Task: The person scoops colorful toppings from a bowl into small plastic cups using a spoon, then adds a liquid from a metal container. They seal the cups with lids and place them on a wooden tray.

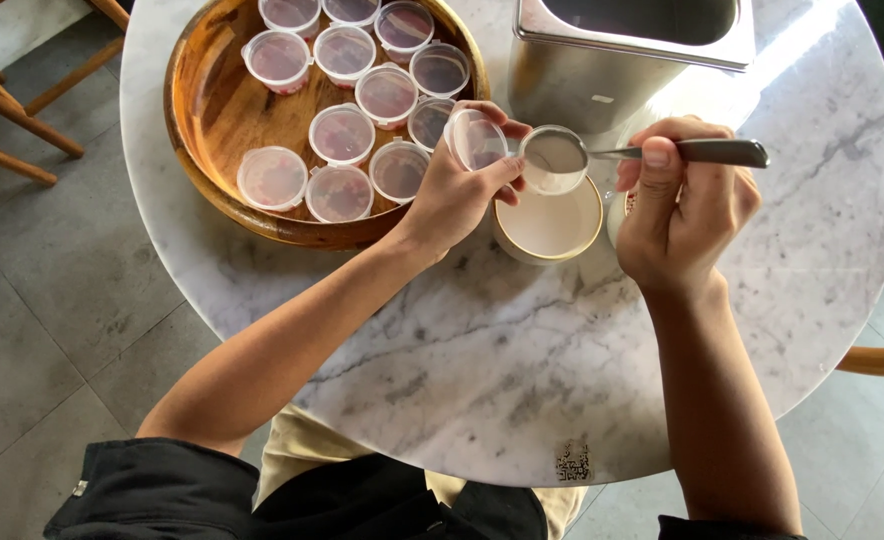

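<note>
While the left hand (452,200) holds a small clear cup (552,160) above a bowl (550,222), the right hand (677,205) holds a metal spoon (702,152) by its handle, with the spoon's bowl resting over the cup's mouth. Left grip: fingers and thumb closed round the cup, whose hinged lid (475,138) stands open on the left side. Right grip: thumb and fingers closed on the spoon handle, which points right. The cup sits just above the far rim of the bowl, near the middle of the tabletop (522,380).

The bowl is pale with a gold-toned rim and holds a whitish liquid. It stands on the tabletop between the two hands, just right of a wooden tray (217,110).

The tray is round and lies at the far left of the tabletop. It carries about a dozen small lidded cups (342,135), closed, with reddish contents showing through the lids. They lie close together, several touching.

A steel container (612,60) stands at the far side, right of the tray and beyond the bowl.

The tabletop is round white marble with grey veins. Wooden chair legs (12,110) show on the floor at far left.
</note>
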